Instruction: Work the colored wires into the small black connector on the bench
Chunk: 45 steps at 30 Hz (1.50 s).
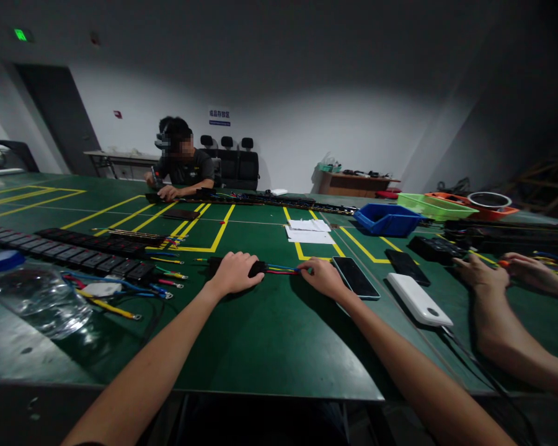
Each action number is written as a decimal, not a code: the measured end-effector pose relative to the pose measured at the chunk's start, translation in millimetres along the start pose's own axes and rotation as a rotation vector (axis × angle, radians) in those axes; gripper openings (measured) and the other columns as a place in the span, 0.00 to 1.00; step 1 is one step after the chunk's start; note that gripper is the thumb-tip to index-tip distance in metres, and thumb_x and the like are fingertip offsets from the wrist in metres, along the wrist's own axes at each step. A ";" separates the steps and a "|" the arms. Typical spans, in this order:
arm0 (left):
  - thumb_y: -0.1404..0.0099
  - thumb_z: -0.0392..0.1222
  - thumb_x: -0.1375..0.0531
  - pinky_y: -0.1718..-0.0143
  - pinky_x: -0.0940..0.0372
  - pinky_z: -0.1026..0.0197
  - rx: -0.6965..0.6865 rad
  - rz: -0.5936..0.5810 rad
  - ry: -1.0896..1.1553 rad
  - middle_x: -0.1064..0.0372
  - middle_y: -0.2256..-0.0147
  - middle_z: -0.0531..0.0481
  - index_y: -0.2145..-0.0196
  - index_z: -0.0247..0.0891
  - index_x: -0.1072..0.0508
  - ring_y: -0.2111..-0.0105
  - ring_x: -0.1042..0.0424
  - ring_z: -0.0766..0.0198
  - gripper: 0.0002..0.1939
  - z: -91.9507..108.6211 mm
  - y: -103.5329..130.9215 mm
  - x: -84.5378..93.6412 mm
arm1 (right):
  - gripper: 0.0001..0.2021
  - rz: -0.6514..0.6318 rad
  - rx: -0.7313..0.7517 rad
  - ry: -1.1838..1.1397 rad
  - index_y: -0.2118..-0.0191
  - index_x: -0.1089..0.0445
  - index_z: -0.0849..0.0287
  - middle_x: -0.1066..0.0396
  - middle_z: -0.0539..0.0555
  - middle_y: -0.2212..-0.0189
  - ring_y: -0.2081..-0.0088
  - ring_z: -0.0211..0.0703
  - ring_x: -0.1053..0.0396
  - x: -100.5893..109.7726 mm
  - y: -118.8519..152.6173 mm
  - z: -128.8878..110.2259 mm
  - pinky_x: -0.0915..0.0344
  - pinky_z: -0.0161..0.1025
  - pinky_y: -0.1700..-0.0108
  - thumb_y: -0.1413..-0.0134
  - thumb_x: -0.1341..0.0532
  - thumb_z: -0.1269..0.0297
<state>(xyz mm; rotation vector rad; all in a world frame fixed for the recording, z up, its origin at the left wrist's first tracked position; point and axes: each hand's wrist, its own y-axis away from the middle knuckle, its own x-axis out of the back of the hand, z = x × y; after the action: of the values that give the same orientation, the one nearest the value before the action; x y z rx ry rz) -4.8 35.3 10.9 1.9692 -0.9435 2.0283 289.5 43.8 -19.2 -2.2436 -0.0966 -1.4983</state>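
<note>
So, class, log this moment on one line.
left hand: on black block | right hand: pinching wires | phone: beside right hand

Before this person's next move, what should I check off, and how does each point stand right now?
1. Left hand on the black block: ok, it lies over it.
2. Right hand on the wires: ok, the fingers pinch them at the far end from the block.
3. Wire tips undamaged: cannot tell, too small and partly covered by the fingers.
4. Phone well away from the right hand: not ok, it lies right beside it.
5. Bottle capped: ok, the blue cap is on.
6. Co-worker's hands off these wires: ok, they are farther right.
</note>
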 end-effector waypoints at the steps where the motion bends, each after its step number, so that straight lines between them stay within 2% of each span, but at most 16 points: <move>1: 0.31 0.61 0.48 0.58 0.39 0.53 -0.001 0.001 0.003 0.24 0.59 0.44 0.53 0.40 0.26 0.59 0.27 0.52 0.24 -0.3 0.0 -0.3 | 0.12 0.009 -0.003 -0.015 0.56 0.22 0.53 0.23 0.52 0.59 0.61 0.41 0.28 -1.0 -0.5 1.0 0.38 0.35 0.60 0.40 0.42 0.67; 7: 0.31 0.61 0.47 0.59 0.40 0.53 -0.010 0.000 0.013 0.24 0.58 0.44 0.53 0.39 0.26 0.59 0.27 0.53 0.24 -2.1 -0.4 -1.6 | 0.10 0.088 -0.070 -0.083 0.59 0.25 0.55 0.22 0.50 0.63 0.65 0.41 0.28 -3.1 -2.6 5.0 0.38 0.34 0.63 0.45 0.40 0.69; 14: 0.31 0.61 0.47 0.59 0.40 0.53 -0.015 0.009 0.008 0.24 0.59 0.44 0.53 0.40 0.26 0.59 0.27 0.53 0.24 -1.7 -0.4 -1.4 | 0.11 0.039 -0.067 -0.062 0.64 0.22 0.53 0.21 0.50 0.66 0.68 0.40 0.29 0.5 -0.9 1.1 0.41 0.34 0.67 0.46 0.42 0.70; 20: 0.31 0.61 0.47 0.59 0.40 0.53 -0.009 0.003 0.019 0.25 0.59 0.44 0.53 0.40 0.26 0.59 0.27 0.52 0.24 -1.5 -0.2 -1.6 | 0.11 0.109 -0.062 -0.073 0.62 0.22 0.54 0.21 0.51 0.66 0.67 0.41 0.29 0.6 -1.2 1.4 0.40 0.34 0.66 0.43 0.43 0.68; 26: 0.31 0.61 0.48 0.58 0.39 0.53 -0.004 -0.009 0.018 0.25 0.58 0.44 0.53 0.40 0.26 0.59 0.27 0.53 0.24 -1.3 -0.2 -0.6 | 0.12 0.013 -0.058 -0.053 0.61 0.21 0.53 0.21 0.51 0.64 0.66 0.41 0.28 -2.2 -1.5 4.5 0.39 0.34 0.64 0.44 0.43 0.70; 33: 0.31 0.61 0.48 0.58 0.38 0.52 -0.003 -0.013 0.032 0.24 0.58 0.44 0.53 0.39 0.26 0.59 0.27 0.53 0.24 -0.5 0.0 1.2 | 0.13 0.061 -0.056 -0.064 0.56 0.23 0.53 0.21 0.51 0.60 0.63 0.42 0.27 -0.7 -2.0 3.8 0.37 0.34 0.61 0.42 0.43 0.69; 39: 0.31 0.62 0.48 0.58 0.39 0.53 -0.010 0.000 0.027 0.24 0.58 0.43 0.53 0.40 0.26 0.59 0.27 0.52 0.25 -1.3 0.0 -0.3 | 0.13 0.000 -0.047 -0.037 0.58 0.22 0.53 0.21 0.51 0.60 0.61 0.42 0.27 -2.7 -1.6 6.3 0.37 0.35 0.59 0.43 0.42 0.72; 45: 0.31 0.61 0.47 0.59 0.39 0.53 -0.011 0.003 0.002 0.24 0.59 0.43 0.53 0.39 0.26 0.59 0.27 0.52 0.24 -1.3 -0.7 -1.2 | 0.12 0.003 -0.032 -0.063 0.56 0.24 0.54 0.22 0.52 0.59 0.61 0.42 0.27 -3.8 -2.1 7.3 0.36 0.35 0.58 0.42 0.41 0.71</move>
<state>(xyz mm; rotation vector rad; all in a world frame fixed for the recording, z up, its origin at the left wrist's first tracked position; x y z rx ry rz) -5.3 36.9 10.1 1.9610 -0.9558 2.0224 293.6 49.3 -24.3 -2.3157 -0.0891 -1.4382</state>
